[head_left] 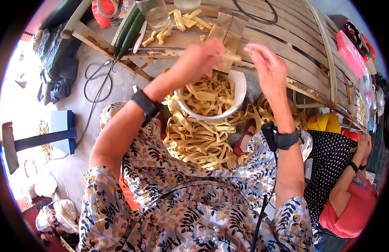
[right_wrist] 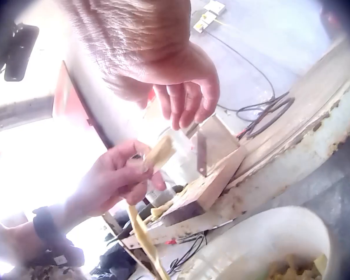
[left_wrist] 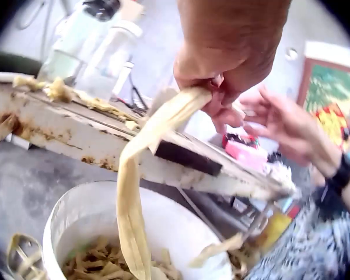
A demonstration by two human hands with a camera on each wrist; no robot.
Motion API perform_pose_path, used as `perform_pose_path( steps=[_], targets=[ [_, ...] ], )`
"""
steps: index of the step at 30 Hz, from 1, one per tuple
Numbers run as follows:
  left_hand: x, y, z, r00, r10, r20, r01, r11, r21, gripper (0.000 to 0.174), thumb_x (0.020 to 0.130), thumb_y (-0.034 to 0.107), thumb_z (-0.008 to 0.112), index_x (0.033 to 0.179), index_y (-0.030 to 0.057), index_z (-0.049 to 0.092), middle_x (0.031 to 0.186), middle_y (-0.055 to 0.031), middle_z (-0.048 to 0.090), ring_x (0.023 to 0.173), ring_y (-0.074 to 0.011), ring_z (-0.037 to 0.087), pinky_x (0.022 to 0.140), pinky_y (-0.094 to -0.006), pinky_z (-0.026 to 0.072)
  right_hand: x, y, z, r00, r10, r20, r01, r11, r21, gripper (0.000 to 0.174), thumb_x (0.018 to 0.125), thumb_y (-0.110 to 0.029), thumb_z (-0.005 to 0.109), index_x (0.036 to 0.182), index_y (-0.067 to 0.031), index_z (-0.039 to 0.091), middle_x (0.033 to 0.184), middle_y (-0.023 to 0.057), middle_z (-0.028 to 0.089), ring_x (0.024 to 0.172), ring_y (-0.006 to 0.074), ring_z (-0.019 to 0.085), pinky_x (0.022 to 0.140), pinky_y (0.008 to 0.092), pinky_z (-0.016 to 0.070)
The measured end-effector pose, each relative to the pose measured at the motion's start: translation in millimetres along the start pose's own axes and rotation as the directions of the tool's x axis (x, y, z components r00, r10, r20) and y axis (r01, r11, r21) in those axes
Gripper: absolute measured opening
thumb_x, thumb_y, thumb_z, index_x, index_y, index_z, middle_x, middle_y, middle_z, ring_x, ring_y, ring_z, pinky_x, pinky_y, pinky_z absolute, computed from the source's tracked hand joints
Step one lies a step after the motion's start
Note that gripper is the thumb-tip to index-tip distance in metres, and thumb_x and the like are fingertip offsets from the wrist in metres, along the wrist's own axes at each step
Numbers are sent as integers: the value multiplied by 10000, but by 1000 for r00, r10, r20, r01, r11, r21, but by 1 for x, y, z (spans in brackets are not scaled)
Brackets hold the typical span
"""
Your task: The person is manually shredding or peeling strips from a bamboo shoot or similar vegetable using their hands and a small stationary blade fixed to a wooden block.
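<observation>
I had the left hand (head_left: 199, 59) pinching one pale strip (left_wrist: 134, 192) by its top end, thumb and fingers clamped on it. The strip's tail hung down into the white bucket (head_left: 240, 90) among the rest. The right hand (head_left: 266, 69) hovered just beside, fingers loose, holding nothing. My worry was that the tail could snag in the heap and jerk out of the pinch. Fingertips could also drift against the wooden block (head_left: 228, 33), which I took to hold a blade.
</observation>
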State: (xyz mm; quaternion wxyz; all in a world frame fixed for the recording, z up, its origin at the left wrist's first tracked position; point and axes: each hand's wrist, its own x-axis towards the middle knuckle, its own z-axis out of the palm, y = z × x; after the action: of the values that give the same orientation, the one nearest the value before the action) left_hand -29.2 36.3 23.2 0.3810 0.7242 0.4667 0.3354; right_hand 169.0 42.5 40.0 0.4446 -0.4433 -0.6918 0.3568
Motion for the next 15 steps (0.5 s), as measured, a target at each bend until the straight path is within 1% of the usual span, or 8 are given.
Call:
perform_pose_path(
  steps=[1,2,3,6,7,10,11,15],
  targets=[
    [-2,-10,13,892,452,28,-395,745,537,106,861,143,487,957,101,499,625,-57,583,440,-124,526,400,-265,431,1,0,5,999,15,33,-14,1000,-16,188,861,-148,532,952,5,593,779,37,609,738,99,562,680,240,458],
    [-7,10,23,983,161,86,-177,727,663,104,843,149,519,934,105,498,592,-67,568,461,-157,549,418,-295,441,1,0,9,997,29,67,-27,999,-31,184,881,-137,502,942,11,591,767,17,597,728,85,549,677,230,454],
    [-11,21,25,977,179,111,-209,755,621,108,834,159,534,922,106,500,592,-63,568,470,-163,553,429,-305,441,-2,-2,13,969,192,153,-162,968,-191,161,884,-103,477,893,-1,601,745,19,590,655,76,524,600,239,445],
    [-19,18,28,964,239,119,-267,832,487,123,805,161,583,895,98,526,599,-45,569,496,-145,549,456,-304,433,-2,26,14,752,307,583,-631,590,504,136,861,-63,492,827,0,607,699,26,579,587,58,493,496,217,398],
    [-21,14,28,959,259,110,-281,854,438,128,794,157,600,887,94,539,603,-38,570,505,-133,546,463,-299,429,-12,28,17,848,389,360,-424,905,22,113,831,-46,523,785,1,615,650,17,570,499,47,449,424,186,320],
    [-20,1,3,970,178,168,-204,967,150,181,748,185,651,846,61,562,580,-57,553,513,-117,515,488,-267,430,-16,34,10,840,407,359,-409,910,-76,97,776,-60,572,740,1,638,619,10,567,438,73,439,391,199,321],
    [-18,5,-10,984,-42,172,20,991,129,171,733,216,685,752,58,624,617,-22,581,568,-77,512,546,-240,433,-18,35,6,771,447,454,-467,881,-74,112,785,-120,613,791,-15,651,612,1,569,421,51,420,395,182,316],
    [-13,-11,-20,971,-75,228,123,971,-204,198,837,252,583,802,63,632,618,50,528,579,-26,465,529,-182,387,-27,-9,8,569,106,816,-685,610,398,332,785,-273,639,1001,-23,615,665,-19,581,428,-1,391,381,146,284]
  ],
)
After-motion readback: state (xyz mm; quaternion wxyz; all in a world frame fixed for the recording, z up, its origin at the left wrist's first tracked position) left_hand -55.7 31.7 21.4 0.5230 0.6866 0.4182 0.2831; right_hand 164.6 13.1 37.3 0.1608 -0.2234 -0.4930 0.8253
